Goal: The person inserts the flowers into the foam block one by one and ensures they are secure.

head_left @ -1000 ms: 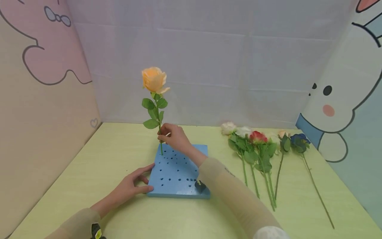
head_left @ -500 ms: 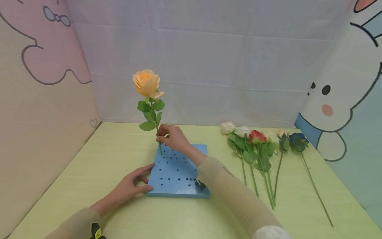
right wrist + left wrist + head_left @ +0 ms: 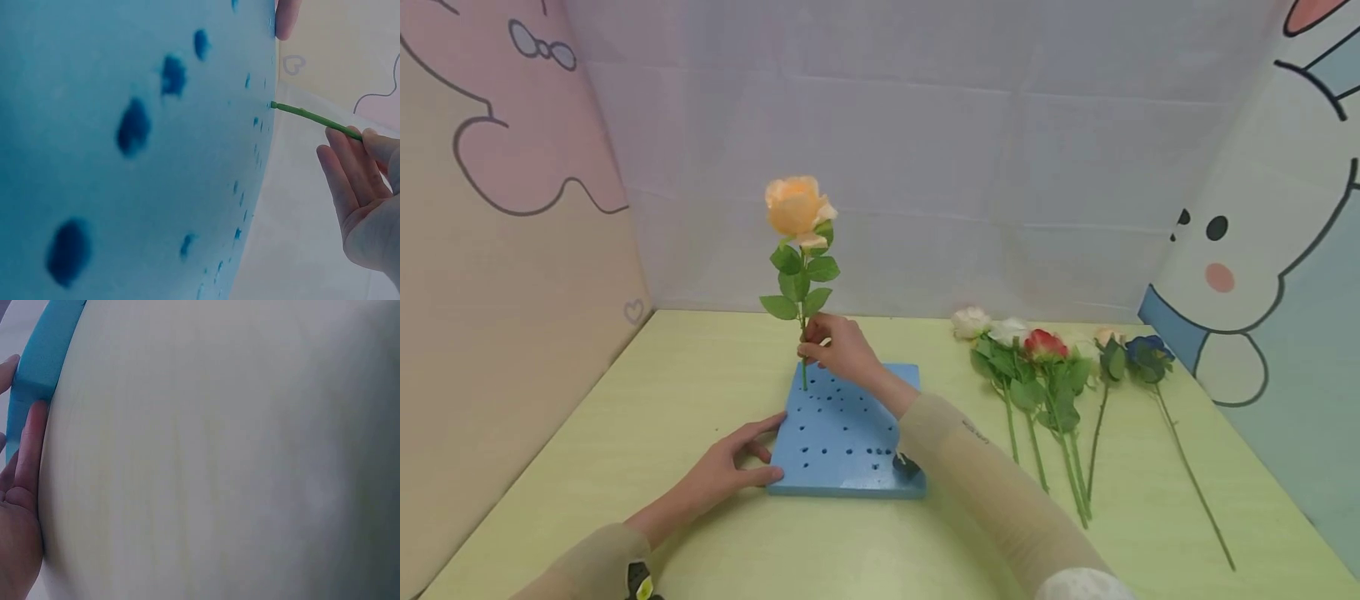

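Note:
My right hand (image 3: 841,346) pinches the green stem (image 3: 306,114) of a peach-orange rose (image 3: 797,208) between thumb and fingertips. The rose stands nearly upright, its bloom and leaves above the hand. Its stem's lower end meets the back left part of a blue board (image 3: 835,437) full of small holes; in the right wrist view the tip is right at the board's surface. My left hand (image 3: 730,462) rests at the board's left edge with fingers extended, thumb near the front corner. The left wrist view shows fingers (image 3: 32,447) against the blue side.
Several cut flowers lie on the yellow table (image 3: 700,550) at the right: pale roses (image 3: 972,322), a red rose (image 3: 1045,343), a peach one (image 3: 1108,336) and a dark blue rose (image 3: 1150,350). A white backdrop (image 3: 910,167) rises behind the table.
The rose's bloom tilts left, then comes back right and turns, now more upright. Its lower end stays at about the same place on the board. The left hand keeps its place.

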Motion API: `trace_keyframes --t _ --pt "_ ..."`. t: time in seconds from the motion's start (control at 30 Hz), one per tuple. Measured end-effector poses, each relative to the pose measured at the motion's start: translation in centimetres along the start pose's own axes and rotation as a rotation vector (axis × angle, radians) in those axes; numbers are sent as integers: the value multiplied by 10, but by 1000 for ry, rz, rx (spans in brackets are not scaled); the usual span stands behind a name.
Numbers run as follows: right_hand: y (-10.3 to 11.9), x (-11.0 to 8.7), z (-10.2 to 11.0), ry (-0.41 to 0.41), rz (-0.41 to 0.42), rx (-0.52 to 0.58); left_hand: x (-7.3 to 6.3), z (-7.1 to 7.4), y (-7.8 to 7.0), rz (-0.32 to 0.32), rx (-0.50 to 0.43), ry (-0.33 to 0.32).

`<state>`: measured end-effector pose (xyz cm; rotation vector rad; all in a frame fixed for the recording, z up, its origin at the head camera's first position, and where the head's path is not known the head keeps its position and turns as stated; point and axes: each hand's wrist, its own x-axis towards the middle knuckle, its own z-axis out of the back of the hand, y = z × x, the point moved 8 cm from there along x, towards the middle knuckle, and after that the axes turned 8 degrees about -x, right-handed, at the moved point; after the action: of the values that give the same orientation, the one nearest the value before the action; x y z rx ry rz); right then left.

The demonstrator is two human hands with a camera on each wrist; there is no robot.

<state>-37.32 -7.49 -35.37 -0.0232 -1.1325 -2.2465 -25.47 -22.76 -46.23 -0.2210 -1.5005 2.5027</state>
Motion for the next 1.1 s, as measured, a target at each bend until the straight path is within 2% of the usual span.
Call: trace_keyframes --t 0.13,0.43,0.7,1.1 --pt "0 2 -4 4 12 -2 -1 0 0 -1 -2 -2" --pt "7 3 -9 45 26 -83 -2 -2 1 2 -4 -5" --pt "12 1 -5 42 45 -85 0 0 1 -15 1 -7" --pt "5 0 -5 17 6 -58 -2 -1 -1 -8 -5 -3"
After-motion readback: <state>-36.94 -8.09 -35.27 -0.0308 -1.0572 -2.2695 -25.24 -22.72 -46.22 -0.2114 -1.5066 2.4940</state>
